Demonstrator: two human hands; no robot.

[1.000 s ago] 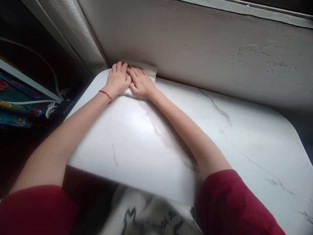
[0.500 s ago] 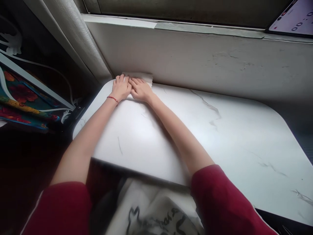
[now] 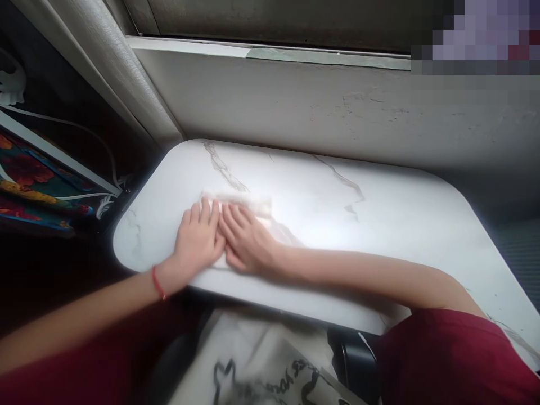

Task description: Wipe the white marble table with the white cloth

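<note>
My left hand (image 3: 197, 241) and my right hand (image 3: 246, 242) lie flat side by side, fingers stretched out, pressing on a white tissue or cloth (image 3: 253, 205). The cloth rests on the white marble-patterned table (image 3: 358, 236), near its front left edge. Most of the cloth is hidden under my palms; its far edge shows beyond my fingertips. A thin red string circles my left wrist (image 3: 157, 282). Both arms come from dark red sleeves.
A grey plaster wall (image 3: 337, 107) and a window sill (image 3: 270, 52) rise behind the table. A curtain (image 3: 109, 62) hangs at the far left. Colourful fabric and white cables (image 3: 37, 185) lie in the dark gap to the left. A printed white bag (image 3: 261, 365) is below the table's front edge.
Both hands slid the cloth from the table's far left corner by the wall back toward me, to near the front edge. The view tilted up slightly.
</note>
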